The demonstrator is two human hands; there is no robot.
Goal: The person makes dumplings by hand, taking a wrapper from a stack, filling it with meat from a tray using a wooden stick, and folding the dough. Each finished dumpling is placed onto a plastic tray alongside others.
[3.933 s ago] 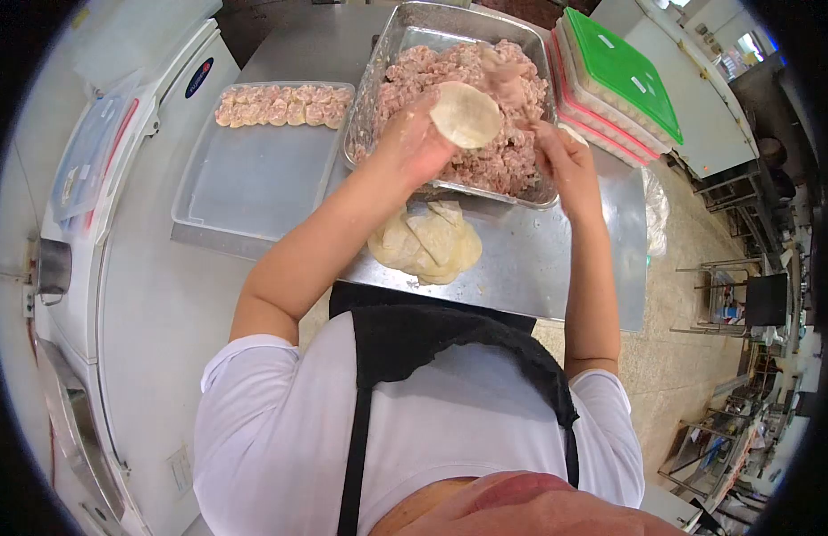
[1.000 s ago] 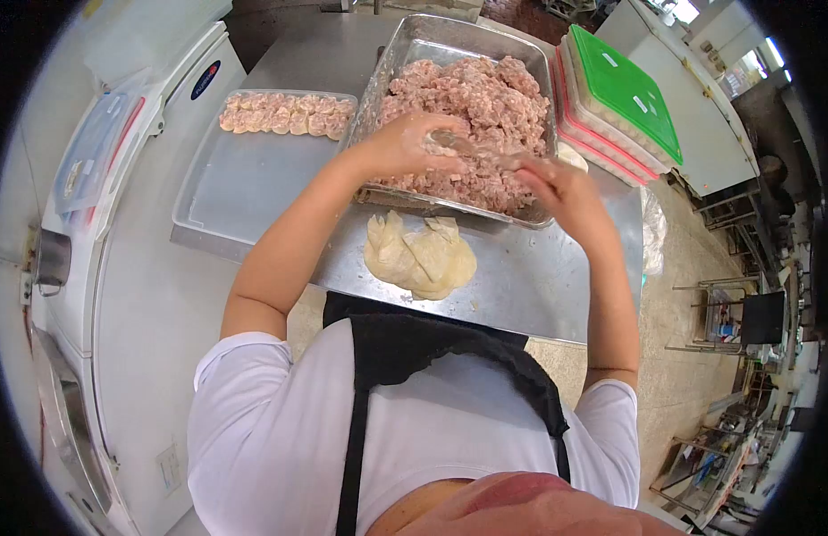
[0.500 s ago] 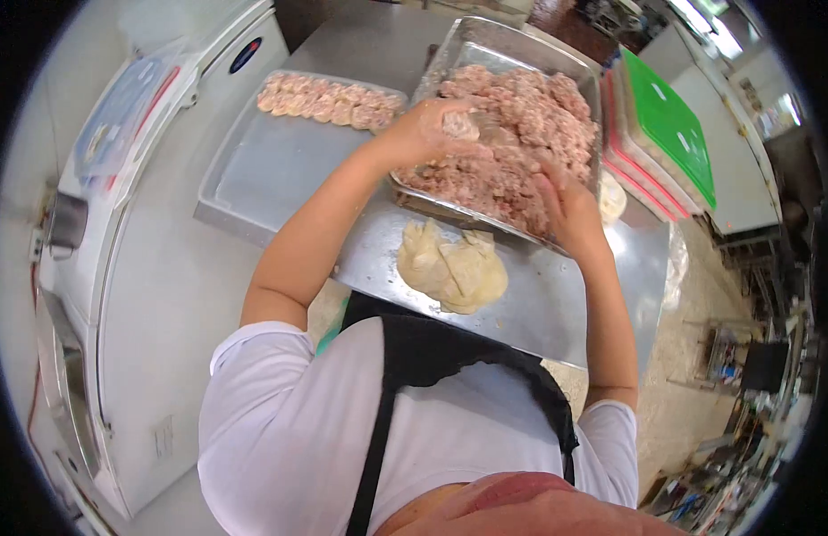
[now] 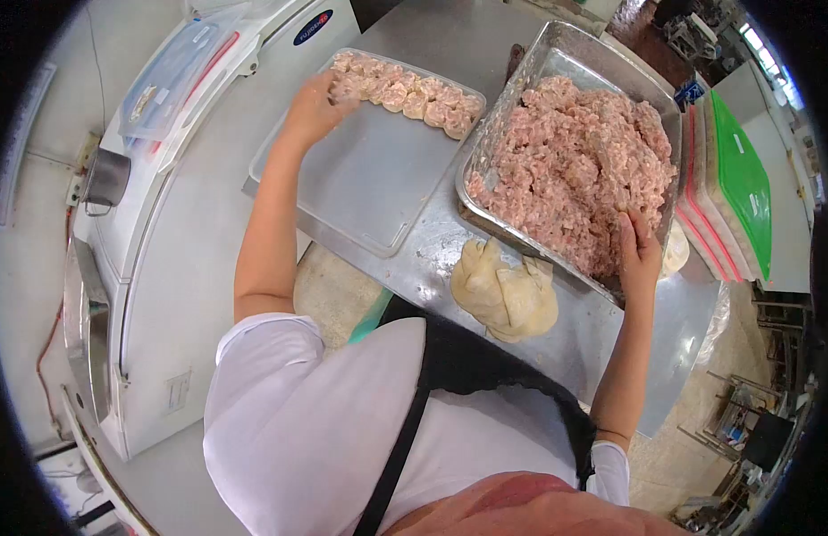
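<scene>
My left hand [image 4: 317, 109] reaches over the shallow translucent tray [image 4: 360, 192], at the left end of a row of filled dumplings [image 4: 414, 96]. Its fingers are curled round a dumpling at the end of the row, partly hidden by the hand. My right hand [image 4: 641, 248] is at the near right side of a deep metal pan [image 4: 512, 234], its fingers closed against the pink minced meat [image 4: 579, 161]. What those fingers hold, if anything, is hidden in the mince. A pile of pale dough wrappers [image 4: 505, 290] lies on the metal table in front of the pan.
Stacked containers with a green lid [image 4: 740, 179] stand right of the pan. A white, round item [image 4: 675, 250] is partly visible beside them. A white freezer [image 4: 195, 241] borders the table on the left, with a clear plastic lid [image 4: 168, 89] on top.
My left hand has moved left from above the mince to the end of the dumpling row. My right hand stays at the pan's near right side. The view has shifted left.
</scene>
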